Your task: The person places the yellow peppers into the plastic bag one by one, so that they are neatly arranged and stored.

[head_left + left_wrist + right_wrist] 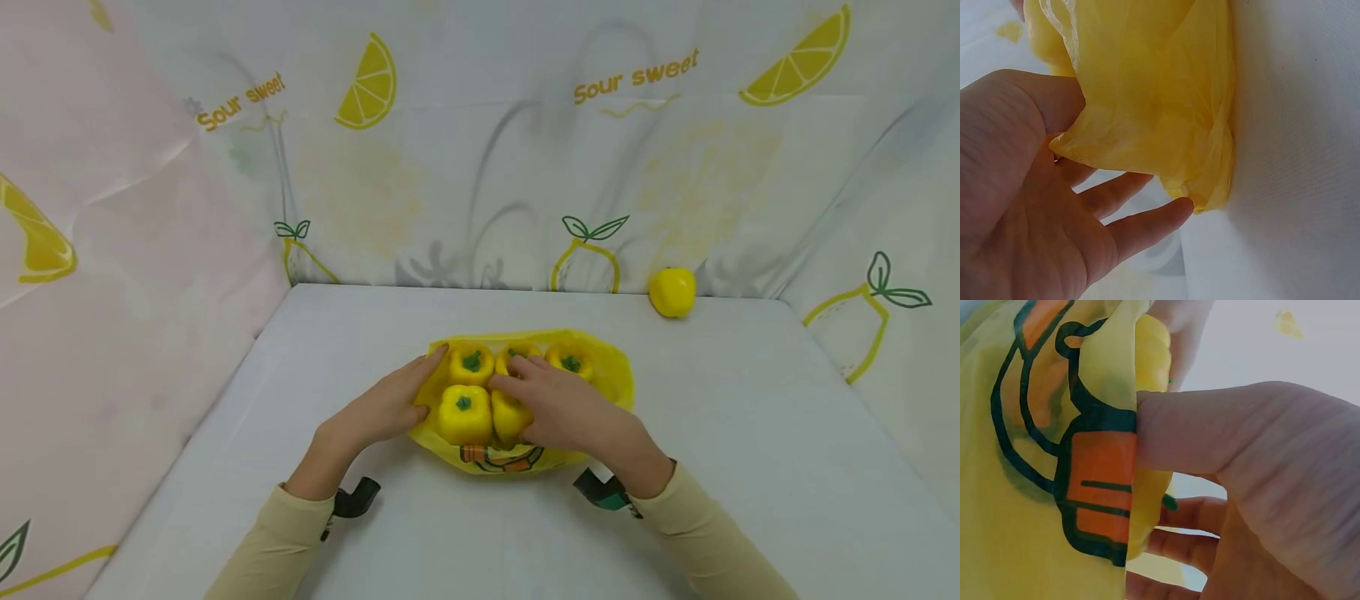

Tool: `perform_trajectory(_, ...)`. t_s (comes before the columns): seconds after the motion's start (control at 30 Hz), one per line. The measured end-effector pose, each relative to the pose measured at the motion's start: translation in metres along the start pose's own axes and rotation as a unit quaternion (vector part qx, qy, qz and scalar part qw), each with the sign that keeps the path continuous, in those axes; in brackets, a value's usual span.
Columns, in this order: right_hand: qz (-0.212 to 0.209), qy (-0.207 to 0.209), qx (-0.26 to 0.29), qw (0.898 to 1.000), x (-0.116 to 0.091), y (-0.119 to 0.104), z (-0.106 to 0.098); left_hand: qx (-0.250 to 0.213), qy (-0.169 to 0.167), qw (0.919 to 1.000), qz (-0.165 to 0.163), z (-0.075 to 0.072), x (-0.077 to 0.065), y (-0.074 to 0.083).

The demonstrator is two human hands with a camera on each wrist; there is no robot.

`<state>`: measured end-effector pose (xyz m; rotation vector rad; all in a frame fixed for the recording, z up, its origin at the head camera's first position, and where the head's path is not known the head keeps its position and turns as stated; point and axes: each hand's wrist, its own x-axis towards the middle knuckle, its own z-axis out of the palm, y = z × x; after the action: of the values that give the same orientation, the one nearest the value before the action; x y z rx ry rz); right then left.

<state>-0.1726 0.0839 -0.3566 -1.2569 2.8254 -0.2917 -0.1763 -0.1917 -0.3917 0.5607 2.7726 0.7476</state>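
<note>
A yellow plastic bag [617,375] lies mouth-up on the white table, with several yellow bell peppers [465,414] standing inside in rows. My left hand [386,404] holds the bag's left side; in the left wrist view the bag's edge [1116,137] lies between thumb and fingers. Inside the mouth, my right hand [566,407] grips a yellow bell pepper [510,417] in the front row, partly covered by the fingers. In the right wrist view, the thumb reaches behind the printed bag wall [1041,506], and a pepper [1147,506] with a green stem shows beside it.
Another yellow bell pepper [672,292] sits at the table's back right edge. A printed cloth backdrop [465,167] with lemon drawings rises behind the table [480,542]. Dark wrist devices [603,490] hang beneath both forearms.
</note>
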Motion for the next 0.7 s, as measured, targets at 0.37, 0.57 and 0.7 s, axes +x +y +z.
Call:
perform_trajectory(0.37, 0.043, -0.040, 0.041, 0.997, -0.002, 0.004, -0.006, -0.002, 0.001, 1.0000, -0.002, 0.000, 0.002, 0.001)
perform_trajectory(0.57, 0.075, -0.037, 0.120, 0.989, -0.005, 0.019, -0.022, 0.001, -0.002, 1.0000, -0.004, 0.001, 0.000, 0.001)
perform_trajectory(0.7, 0.072, 0.015, 0.165, 0.984, -0.009, 0.040, -0.030, 0.005, 0.001, 1.0000, 0.000, 0.000, -0.001, 0.001)
